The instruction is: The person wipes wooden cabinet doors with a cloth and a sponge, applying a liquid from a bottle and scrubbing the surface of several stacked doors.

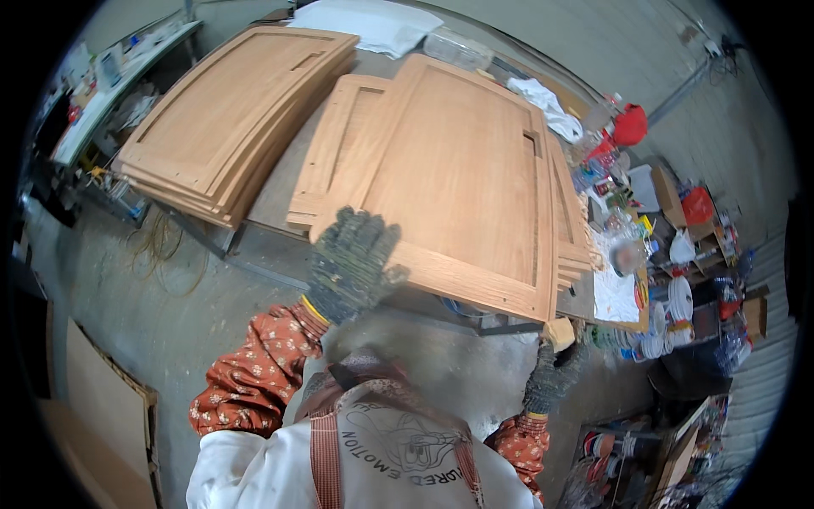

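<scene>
A wooden cabinet door panel (458, 161) lies on top of a stack, with a recessed centre and a small slot near its far right edge. My left hand (352, 265), in a dark grey-green work glove, rests on the panel's near left corner with its fingers stretched out. At the near right corner, my right hand (553, 373) wears a similar glove and is closed around a small tan block (559, 333). That block is at the panel's front edge; whether it touches the wood I cannot tell. Under the top panel, another panel (339, 148) sticks out to the left.
A second stack of wooden panels (229, 110) sits on the table's left side. White cloths (547, 106), bottles and a clear plastic box (458, 48) are along the back and right. Cardboard (106, 416) leans at lower left; a cable (161, 246) lies on the floor.
</scene>
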Tool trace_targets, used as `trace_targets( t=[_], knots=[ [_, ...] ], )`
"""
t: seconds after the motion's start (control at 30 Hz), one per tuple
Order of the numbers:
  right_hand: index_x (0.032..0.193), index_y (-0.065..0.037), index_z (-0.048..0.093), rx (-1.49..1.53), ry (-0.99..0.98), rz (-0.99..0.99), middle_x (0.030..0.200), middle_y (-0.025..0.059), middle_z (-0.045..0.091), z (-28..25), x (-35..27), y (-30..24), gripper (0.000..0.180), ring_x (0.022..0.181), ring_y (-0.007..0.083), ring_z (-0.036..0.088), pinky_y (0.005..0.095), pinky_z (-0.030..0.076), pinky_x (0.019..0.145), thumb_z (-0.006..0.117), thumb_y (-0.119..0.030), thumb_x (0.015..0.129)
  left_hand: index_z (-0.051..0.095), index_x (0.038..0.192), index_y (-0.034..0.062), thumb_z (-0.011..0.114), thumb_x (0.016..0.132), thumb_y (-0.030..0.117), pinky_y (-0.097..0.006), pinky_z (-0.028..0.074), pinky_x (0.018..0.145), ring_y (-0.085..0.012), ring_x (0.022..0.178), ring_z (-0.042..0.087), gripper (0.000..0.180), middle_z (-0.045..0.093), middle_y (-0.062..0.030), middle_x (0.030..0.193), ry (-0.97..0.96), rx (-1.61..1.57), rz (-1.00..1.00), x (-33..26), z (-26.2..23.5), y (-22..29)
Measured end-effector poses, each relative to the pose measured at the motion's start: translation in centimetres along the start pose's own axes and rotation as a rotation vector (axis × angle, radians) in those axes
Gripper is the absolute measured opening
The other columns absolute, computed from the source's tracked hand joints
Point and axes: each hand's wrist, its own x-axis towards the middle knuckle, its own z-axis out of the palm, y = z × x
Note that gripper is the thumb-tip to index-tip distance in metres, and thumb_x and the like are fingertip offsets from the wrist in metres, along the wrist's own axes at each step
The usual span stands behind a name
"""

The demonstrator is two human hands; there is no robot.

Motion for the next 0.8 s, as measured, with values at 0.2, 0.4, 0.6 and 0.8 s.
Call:
trace_targets(
  t=[0.2, 0.4, 0.6, 0.8],
  knots=[
    [0.135, 0.003, 0.040, 0.443, 0.137, 0.300, 0.127, 0.0132, 0.049, -0.1, -1.5, 0.9, 0.057, 0.108, 0.0197, 0.053, 0.0289, 0.051, 0.087, 0.065, 0.004, 0.083, 0.045, 0.137, 0.0132, 0.058, 0.087, 0.042, -0.054, 0.022, 0.114, -0.0327, 0.136, 0.032, 0.060, 0.040, -0.0149, 0.144, -0.040, -0.198, 0.210, -4.1, -0.9, 2.1],
    [0.135, 0.003, 0.042, 0.440, 0.056, 0.147, 0.120, 0.0126, 0.054, 0.6, 0.2, 1.0, 0.052, 0.098, 0.0184, 0.056, 0.0274, 0.051, 0.080, 0.062, -0.001, 0.087, 0.051, 0.131, 0.0117, 0.061, 0.084, 0.034, -0.052, 0.029, 0.111, -0.0345, 0.130, 0.039, 0.053, 0.045, -0.0141, 0.139, -0.048, -0.300, 0.226, -6.5, 0.6, 1.0],
    [0.136, 0.004, 0.042, 0.354, 0.073, 0.177, 0.117, 0.0127, 0.055, 0.4, 0.0, -1.1, 0.053, 0.095, 0.0181, 0.056, 0.0265, 0.051, 0.079, 0.061, 0.002, 0.087, 0.057, 0.123, 0.0071, 0.066, 0.081, 0.032, -0.051, 0.034, 0.107, -0.0354, 0.126, 0.044, 0.050, 0.049, -0.0149, 0.135, -0.185, -0.323, 0.029, -8.3, 0.3, -0.6],
    [0.138, 0.003, 0.040, 0.241, 0.075, 0.152, 0.123, 0.0133, 0.053, 1.6, -0.5, -3.2, 0.058, 0.107, 0.0194, 0.054, 0.0271, 0.047, 0.089, 0.060, 0.007, 0.084, 0.062, 0.115, 0.0058, 0.068, 0.081, 0.026, -0.048, 0.040, 0.102, -0.0344, 0.116, 0.054, 0.040, 0.059, -0.0148, 0.124, -0.014, -0.590, -0.069, -9.1, 1.4, -1.3]
  ],
)
